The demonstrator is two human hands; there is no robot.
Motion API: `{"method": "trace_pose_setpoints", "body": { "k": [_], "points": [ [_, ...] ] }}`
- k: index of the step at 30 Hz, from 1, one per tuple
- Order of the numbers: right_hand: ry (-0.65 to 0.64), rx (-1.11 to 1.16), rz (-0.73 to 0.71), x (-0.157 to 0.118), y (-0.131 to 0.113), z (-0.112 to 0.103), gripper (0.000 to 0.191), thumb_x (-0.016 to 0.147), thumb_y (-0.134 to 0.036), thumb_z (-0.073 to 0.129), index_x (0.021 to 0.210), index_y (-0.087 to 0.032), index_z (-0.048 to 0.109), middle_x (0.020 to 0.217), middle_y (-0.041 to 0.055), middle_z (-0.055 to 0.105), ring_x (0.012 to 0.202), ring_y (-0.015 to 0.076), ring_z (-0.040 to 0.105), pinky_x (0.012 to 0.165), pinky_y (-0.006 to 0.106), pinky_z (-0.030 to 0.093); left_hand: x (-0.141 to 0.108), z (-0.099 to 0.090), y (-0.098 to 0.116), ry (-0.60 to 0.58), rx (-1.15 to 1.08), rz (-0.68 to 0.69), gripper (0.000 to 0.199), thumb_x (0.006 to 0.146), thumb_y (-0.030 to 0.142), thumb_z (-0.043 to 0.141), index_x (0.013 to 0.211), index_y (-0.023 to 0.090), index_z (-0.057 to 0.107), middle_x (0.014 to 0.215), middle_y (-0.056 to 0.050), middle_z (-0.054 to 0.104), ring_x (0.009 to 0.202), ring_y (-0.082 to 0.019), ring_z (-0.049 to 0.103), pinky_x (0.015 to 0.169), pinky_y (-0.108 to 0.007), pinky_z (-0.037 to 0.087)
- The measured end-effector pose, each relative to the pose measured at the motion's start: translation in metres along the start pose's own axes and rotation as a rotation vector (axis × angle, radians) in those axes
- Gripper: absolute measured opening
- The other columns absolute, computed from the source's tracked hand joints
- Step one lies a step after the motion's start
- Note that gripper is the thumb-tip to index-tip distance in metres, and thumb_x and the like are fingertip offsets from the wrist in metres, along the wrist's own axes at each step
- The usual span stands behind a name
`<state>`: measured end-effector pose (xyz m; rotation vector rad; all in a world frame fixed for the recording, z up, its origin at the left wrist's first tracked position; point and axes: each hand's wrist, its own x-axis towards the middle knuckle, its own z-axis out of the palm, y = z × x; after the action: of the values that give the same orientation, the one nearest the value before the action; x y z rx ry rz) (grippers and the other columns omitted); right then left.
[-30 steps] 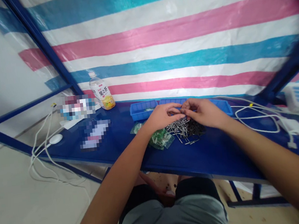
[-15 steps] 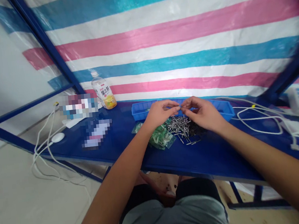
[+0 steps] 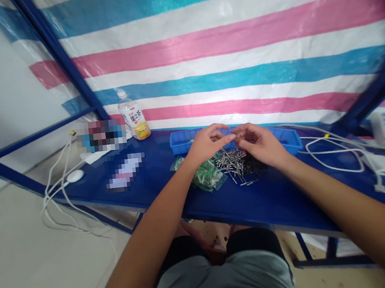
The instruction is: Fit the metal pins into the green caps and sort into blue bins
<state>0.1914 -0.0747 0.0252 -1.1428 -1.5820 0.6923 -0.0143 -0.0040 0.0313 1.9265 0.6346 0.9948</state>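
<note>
Above a pile of silvery pin-like pieces that look like blind rivets (image 3: 230, 162), my two hands meet at the fingertips. My left hand (image 3: 203, 143) is bent inward, its thumb reaching to the right fingertips and its index finger raised. With thumb and fingers drawn together, my right hand (image 3: 260, 143) pinches; whatever sits between the fingertips is too small to make out. Dark small pieces (image 3: 255, 165) lie beneath the right hand, beside the silvery ones. Green-tinted plastic bags (image 3: 210, 179) with small pieces in them lie below the left hand. Behind both hands stands a long blue bin (image 3: 180, 140), partly covered by them.
A drink bottle (image 3: 134, 118) stands at the back left, near a white mouse (image 3: 75, 176) and blurred items. White cables and an adapter (image 3: 383, 165) lie at the right. The blue table (image 3: 247, 207) has a striped plastic sheet (image 3: 206, 83) behind it.
My left index finger has lifted away from the thumb, and the thumb has slid slightly right toward the right fingertips. The right hand has barely shifted.
</note>
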Motion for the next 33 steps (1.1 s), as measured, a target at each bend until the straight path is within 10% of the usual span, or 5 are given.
{"method": "trace_pose_setpoints", "body": {
  "k": [11, 24, 33],
  "points": [
    [0.157, -0.329, -0.180, 0.001, 0.006, -0.003, 0.023, 0.093, -0.048, 0.074, 0.097, -0.025, 0.077, 0.097, 0.0078, 0.077, 0.086, 0.0240, 0.072, 0.071, 0.039, 0.058, -0.001, 0.005, -0.005, -0.102, -0.064, -0.058, 0.030, 0.100, 0.036, 0.070, 0.124, 0.020, 0.076, 0.106, -0.010, 0.084, 0.084, -0.020, 0.080, 0.073, -0.033, 0.065],
    [0.073, -0.096, -0.057, 0.000, 0.010, 0.002, 0.036, 0.090, -0.054, 0.079, 0.108, -0.023, 0.076, 0.105, 0.0100, 0.081, 0.087, 0.0249, 0.077, 0.074, 0.041, 0.065, 0.004, 0.005, -0.014, 0.151, -0.039, -0.006, 0.021, 0.082, 0.013, 0.079, 0.091, 0.021, 0.062, 0.097, -0.006, 0.080, 0.089, -0.019, 0.079, 0.085, -0.035, 0.064],
    [0.051, -0.092, -0.018, 0.000, 0.010, 0.002, 0.042, 0.090, -0.061, 0.079, 0.108, -0.024, 0.075, 0.096, 0.0089, 0.079, 0.082, 0.0234, 0.072, 0.068, 0.039, 0.063, 0.001, 0.006, -0.010, 0.049, 0.029, 0.059, 0.021, 0.079, 0.010, 0.075, 0.092, 0.021, 0.061, 0.094, -0.005, 0.079, 0.088, -0.019, 0.077, 0.081, -0.034, 0.062]
  ]
}}
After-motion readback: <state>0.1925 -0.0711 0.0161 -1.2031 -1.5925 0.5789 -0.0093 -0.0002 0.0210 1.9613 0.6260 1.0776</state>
